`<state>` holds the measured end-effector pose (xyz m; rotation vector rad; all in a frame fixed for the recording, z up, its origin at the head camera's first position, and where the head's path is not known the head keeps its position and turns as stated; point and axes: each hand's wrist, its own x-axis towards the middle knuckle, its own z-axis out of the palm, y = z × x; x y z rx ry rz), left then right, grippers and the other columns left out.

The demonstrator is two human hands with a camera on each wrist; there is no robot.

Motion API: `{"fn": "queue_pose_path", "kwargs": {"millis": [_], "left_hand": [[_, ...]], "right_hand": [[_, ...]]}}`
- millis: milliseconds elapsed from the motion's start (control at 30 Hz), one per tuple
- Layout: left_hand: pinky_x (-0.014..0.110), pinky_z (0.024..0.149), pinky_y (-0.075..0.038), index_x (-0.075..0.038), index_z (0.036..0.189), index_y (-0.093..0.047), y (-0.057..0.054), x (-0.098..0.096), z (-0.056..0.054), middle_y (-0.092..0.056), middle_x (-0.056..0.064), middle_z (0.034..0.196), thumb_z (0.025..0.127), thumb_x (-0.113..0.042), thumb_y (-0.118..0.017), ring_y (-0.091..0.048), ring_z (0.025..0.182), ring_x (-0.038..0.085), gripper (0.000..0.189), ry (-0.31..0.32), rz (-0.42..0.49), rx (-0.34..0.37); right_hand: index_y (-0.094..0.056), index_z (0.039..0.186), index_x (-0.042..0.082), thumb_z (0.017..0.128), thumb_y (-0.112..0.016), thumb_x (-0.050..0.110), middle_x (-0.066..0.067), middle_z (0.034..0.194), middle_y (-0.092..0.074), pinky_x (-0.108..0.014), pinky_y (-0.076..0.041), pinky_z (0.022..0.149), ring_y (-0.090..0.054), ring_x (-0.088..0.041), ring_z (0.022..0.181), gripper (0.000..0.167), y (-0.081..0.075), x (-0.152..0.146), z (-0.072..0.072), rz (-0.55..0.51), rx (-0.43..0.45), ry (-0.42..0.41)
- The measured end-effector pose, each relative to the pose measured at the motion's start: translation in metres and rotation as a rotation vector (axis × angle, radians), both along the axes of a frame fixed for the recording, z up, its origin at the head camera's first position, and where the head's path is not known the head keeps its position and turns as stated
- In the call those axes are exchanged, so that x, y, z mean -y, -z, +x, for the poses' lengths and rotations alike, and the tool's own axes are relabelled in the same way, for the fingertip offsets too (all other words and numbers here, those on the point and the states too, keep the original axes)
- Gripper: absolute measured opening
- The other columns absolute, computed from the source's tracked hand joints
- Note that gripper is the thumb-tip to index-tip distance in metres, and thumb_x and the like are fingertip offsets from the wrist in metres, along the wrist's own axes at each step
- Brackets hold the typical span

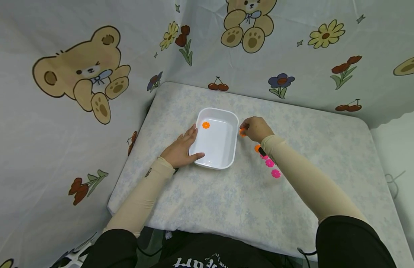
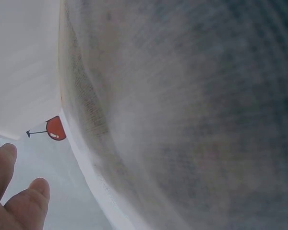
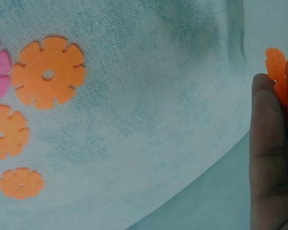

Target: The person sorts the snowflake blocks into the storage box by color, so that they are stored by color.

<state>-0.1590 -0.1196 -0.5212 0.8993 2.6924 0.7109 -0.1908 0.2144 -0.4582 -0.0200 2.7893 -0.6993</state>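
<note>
My left hand (image 1: 182, 148) rests against the left side of a white tray (image 1: 215, 165), fingers straight along the rim and thumb over its near left corner. Inside the tray, toward the far left, lies an orange flower-shaped disc (image 1: 206, 125). Just right of the tray, my right hand (image 1: 258, 128) pinches another orange flower-shaped disc (image 3: 275, 63) between thumb and fingertips. In the left wrist view, some left fingertips (image 2: 31, 203) show beside the pale tray wall.
Toward the right forearm, pink discs (image 1: 275, 174) and an orange disc (image 1: 257, 148) lie in a row, partly hidden by the wrist. The right wrist view shows several orange discs (image 3: 31, 86) on the cloth-covered table (image 1: 200, 201). A bear-patterned curtain (image 1: 193, 82) hangs behind.
</note>
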Motion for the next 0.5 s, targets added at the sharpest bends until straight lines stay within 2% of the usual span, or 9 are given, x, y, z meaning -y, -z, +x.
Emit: {"fn": "queue_pose_path", "kwargs": {"millis": [500], "left_hand": [[0.050, 0.133, -0.015, -0.011, 0.168, -0.004, 0.002, 0.000, 0.000, 0.007, -0.001, 0.176, 0.099, -0.070, -0.053, -0.006, 0.164, 0.019, 0.103, -0.006, 0.000, 0.000]], "right_hand": [[-0.075, 0.112, 0.004, 0.097, -0.069, 0.007, -0.014, 0.106, -0.077, -0.043, -0.059, 0.089, -0.070, -0.028, 0.098, 0.016, -0.013, 0.004, 0.002, -0.017, -0.019, -0.004]]}}
